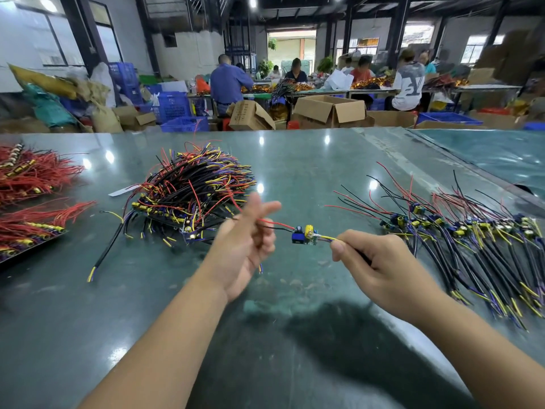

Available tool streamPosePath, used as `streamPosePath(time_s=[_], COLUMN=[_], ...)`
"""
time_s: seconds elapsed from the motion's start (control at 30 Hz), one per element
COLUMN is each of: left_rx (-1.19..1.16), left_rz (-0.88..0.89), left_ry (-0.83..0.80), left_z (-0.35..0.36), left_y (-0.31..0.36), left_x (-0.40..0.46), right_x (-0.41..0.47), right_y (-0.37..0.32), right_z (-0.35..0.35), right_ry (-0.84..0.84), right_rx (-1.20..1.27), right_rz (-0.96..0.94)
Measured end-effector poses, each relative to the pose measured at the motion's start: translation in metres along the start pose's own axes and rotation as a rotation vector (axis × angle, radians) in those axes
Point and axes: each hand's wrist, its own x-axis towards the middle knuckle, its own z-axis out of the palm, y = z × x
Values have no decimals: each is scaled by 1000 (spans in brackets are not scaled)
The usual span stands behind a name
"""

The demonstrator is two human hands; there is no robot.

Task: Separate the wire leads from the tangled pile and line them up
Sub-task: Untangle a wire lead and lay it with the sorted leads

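— What do you have in the hands?

— One wire lead (305, 234), up off the bench (295, 335), stretched between them. My right hand (380, 270) is closed, pinching its yellow and black cable end. My left hand (244, 246) is loosely curled around the thin red and black wires, forefinger and thumb sticking out, so that grip looks slack.

— And the rest?

— The tangled pile (191, 193) sits left of centre, farther off. The lined-up row (472, 240) lies at the right, boards far, cables near.

— How does it handle?

— Light and floppy, I judge. The thin wires bend at a touch, the sleeved cable looks stiffer, and the little board with its blue and yellow parts is the one rigid, delicate bit. I'd hold by the cable just beside the board, not by the thin wires, since tugging those could strain the joints or snag loops still in the pile.
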Motion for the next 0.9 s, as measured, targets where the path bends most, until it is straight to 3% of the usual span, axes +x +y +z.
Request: streamPosePath(time_s=[0.13, 0.43, 0.9], left_rx=[159, 218, 135], left_rz=[-38, -31, -13], left_ry=[-151, -174, 107], left_z=[10, 12, -12], left_y=[-14, -14, 5], left_x=[-7, -6, 7], right_x=[0, 2, 3], right_y=[1, 3, 7], right_z=[2, 4, -4], right_ry=[3, 3, 35], right_rx=[-34, -82, -204], right_rz=[-20, -8, 43])
